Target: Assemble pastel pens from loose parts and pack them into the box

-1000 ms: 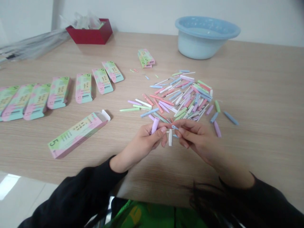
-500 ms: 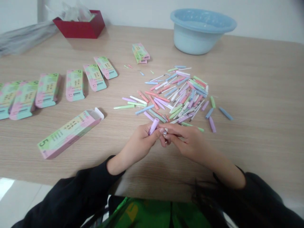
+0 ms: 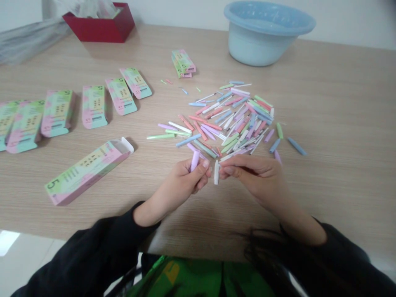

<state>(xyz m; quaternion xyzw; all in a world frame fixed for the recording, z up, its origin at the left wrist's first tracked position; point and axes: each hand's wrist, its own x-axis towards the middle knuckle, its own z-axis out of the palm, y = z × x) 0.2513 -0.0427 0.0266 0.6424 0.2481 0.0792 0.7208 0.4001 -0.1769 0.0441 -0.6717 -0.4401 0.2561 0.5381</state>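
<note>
My left hand is closed around a purple pen tube, whose end pokes up beyond the thumb. Between the fingertips of my right hand hangs a small white pen part, upright and tapered; whether it is a cap or a barrel I cannot tell. A narrow gap separates the two hands. Just beyond them lies a loose heap of pen parts in purple, green, blue, red and white, with thin refills mixed in. My right fingers partly cover the heap's near edge.
An open long carton lies left of my hands. Several pastel cartons form a row behind it. Farther back are stacked cartons, a red box with plastic bags, and a blue basin.
My hands have come apart, the right one shifting slightly rightward with the white pen part now showing in its fingertips. The left still holds the purple tube. The view has tilted slightly downward.
</note>
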